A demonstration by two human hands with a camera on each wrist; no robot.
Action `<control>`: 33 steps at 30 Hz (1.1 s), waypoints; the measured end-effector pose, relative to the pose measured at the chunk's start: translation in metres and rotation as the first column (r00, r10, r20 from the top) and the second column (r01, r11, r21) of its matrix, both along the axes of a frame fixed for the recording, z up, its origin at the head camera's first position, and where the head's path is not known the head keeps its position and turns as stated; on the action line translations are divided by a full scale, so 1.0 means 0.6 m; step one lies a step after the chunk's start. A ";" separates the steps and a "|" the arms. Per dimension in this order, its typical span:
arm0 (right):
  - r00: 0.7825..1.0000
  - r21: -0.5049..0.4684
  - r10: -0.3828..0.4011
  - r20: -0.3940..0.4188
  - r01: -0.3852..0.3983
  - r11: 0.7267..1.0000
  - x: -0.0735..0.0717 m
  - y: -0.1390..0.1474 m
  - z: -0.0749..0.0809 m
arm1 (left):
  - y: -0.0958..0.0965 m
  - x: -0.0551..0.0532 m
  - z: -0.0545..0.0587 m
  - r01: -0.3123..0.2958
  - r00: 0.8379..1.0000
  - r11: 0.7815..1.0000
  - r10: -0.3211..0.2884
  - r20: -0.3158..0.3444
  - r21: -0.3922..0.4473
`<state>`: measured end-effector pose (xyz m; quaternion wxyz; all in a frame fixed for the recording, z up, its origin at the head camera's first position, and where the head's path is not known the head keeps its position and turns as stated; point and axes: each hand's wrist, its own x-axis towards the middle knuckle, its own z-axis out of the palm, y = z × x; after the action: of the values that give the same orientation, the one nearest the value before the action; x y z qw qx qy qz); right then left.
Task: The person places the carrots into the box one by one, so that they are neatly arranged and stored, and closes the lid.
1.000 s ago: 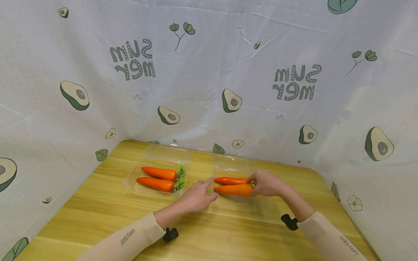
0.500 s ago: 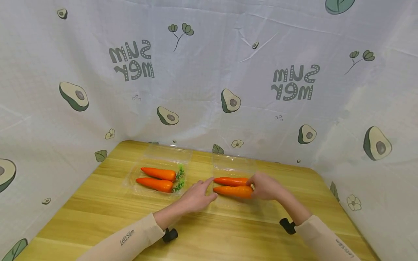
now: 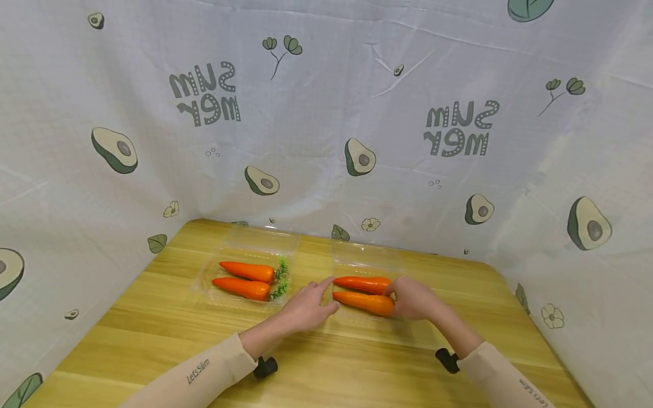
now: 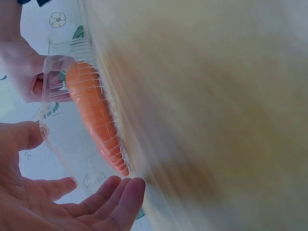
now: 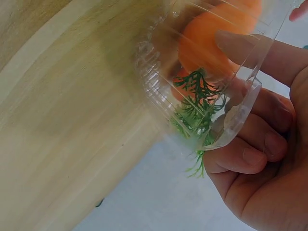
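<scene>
Two orange carrots lie side by side in a clear plastic clamshell box (image 3: 364,254) with its lid folded back. My right hand (image 3: 415,298) reaches into the box's right end and holds the near carrot (image 3: 363,303) by its thick end; the far carrot (image 3: 361,284) lies just behind. In the right wrist view the thumb lies on the orange carrot (image 5: 204,45), with green leaves (image 5: 192,108) below and other fingers curled outside the wall. My left hand (image 3: 306,309) rests at the box's left end, its fingers loosely spread. The index fingertip is partly hidden among the orange tops.
To the left, a second open clamshell box (image 3: 262,239) contains two carrots (image 3: 247,272) with green leafy tops. Both boxes stand on a wooden table (image 3: 326,368). Behind it hangs a white curtain (image 3: 316,113) printed with avocados.
The near carrot's thick end has shifted toward me, and a gap between the two carrots has widened. My right hand moved slightly nearer with it. The left hand has stayed in place.
</scene>
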<state>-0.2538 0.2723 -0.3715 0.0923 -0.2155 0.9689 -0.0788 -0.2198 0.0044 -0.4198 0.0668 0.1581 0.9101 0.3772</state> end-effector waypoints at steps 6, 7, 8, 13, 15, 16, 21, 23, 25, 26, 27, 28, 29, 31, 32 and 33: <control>1.000 0.007 -0.024 -0.020 0.024 1.000 0.002 -0.001 -0.003 | 0.000 0.000 0.000 0.000 1.000 1.000 0.000 -0.002 0.001; 0.999 0.005 -0.026 -0.025 0.026 1.000 0.003 -0.002 -0.003 | 0.000 0.000 0.000 0.000 1.000 1.000 0.000 -0.001 0.002; 0.999 0.002 -0.029 -0.026 0.029 1.000 0.004 -0.002 -0.003 | -0.001 0.001 0.001 0.000 1.000 1.000 0.000 0.001 0.003; 0.998 -0.038 -0.056 -0.017 0.056 0.998 0.010 -0.006 -0.002 | -0.001 0.002 0.002 0.003 1.000 1.000 -0.003 0.003 0.001; 0.997 -0.058 -0.077 -0.005 0.076 0.995 0.011 -0.007 -0.002 | -0.001 0.002 0.002 0.003 1.000 1.000 -0.003 0.001 -0.002; 0.996 -0.067 -0.086 -0.002 0.086 0.994 0.012 -0.008 -0.001 | -0.001 0.002 0.003 0.003 1.000 1.000 -0.003 0.000 -0.002; 0.993 -0.048 -0.121 -0.011 0.121 0.992 0.016 -0.013 0.003 | -0.001 0.003 0.004 0.003 1.000 1.000 -0.003 -0.001 -0.004; 0.992 -0.023 -0.122 -0.024 0.122 0.992 0.017 -0.014 0.005 | -0.001 0.003 0.004 0.001 1.000 1.000 -0.001 -0.001 -0.004; 0.992 -0.001 -0.120 -0.035 0.120 0.993 0.019 -0.016 0.007 | -0.001 0.003 0.005 -0.001 1.000 1.000 0.001 0.000 -0.005; 0.992 0.004 -0.118 -0.036 0.118 0.993 0.019 -0.016 0.008 | -0.001 0.003 0.005 -0.002 1.000 1.000 0.002 -0.001 -0.006; 0.993 0.010 -0.115 -0.040 0.116 0.993 0.020 -0.016 0.009 | -0.001 0.003 0.005 -0.003 1.000 1.000 0.003 -0.001 -0.007; 0.993 0.013 -0.115 -0.040 0.116 0.993 0.021 -0.017 0.009 | -0.001 0.003 0.005 -0.004 1.000 1.000 0.004 0.000 -0.007; 0.993 0.016 -0.115 -0.041 0.116 0.993 0.021 -0.017 0.009 | -0.001 0.003 0.005 -0.004 1.000 1.000 0.004 0.000 -0.007; 0.993 0.017 -0.107 -0.042 0.108 0.994 0.021 -0.017 0.010 | -0.001 0.003 0.005 -0.004 1.000 1.000 0.004 0.001 -0.007; 0.994 0.018 -0.101 -0.044 0.102 0.995 0.021 -0.017 0.010 | -0.001 0.004 0.006 -0.004 1.000 1.000 0.004 0.001 -0.007; 0.994 0.020 -0.099 -0.046 0.100 0.995 0.021 -0.017 0.009 | -0.001 0.004 0.005 -0.003 1.000 1.000 0.003 0.002 -0.006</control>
<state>-0.2413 0.2619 -0.3660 0.0686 -0.1675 0.9811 -0.0677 -0.2176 0.0037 -0.4165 0.0675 0.1561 0.9114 0.3747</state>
